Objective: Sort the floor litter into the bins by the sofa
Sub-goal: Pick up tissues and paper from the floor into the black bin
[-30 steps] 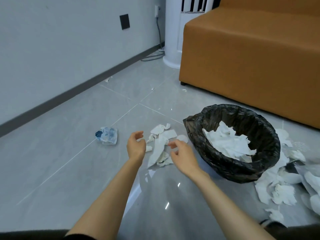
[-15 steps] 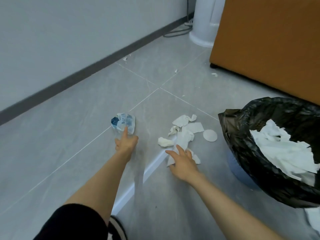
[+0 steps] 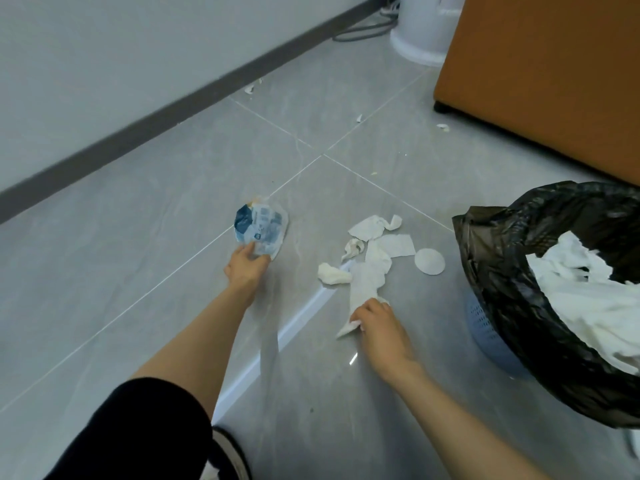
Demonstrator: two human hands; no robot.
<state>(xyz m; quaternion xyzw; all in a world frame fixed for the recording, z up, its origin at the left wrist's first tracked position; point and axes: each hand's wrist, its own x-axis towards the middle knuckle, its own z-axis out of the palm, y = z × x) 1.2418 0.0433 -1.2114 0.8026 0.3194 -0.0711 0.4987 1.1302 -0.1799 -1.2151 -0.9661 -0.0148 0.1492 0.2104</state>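
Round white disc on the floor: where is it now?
Head view, right of centre: the round white disc lies flat on the grey tile, between the torn white tissue pieces and the black-bagged bin.

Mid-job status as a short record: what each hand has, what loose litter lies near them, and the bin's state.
left hand: grips the near edge of the crumpled blue-and-white plastic wrapper on the floor
right hand: pinches the near end of the long white paper strip lying on the floor
bin: blue basket lined with a black bag, holding white paper
loose litter: white paper scraps and a round white disc, between the strip and the bin
sofa: orange, beyond the bin
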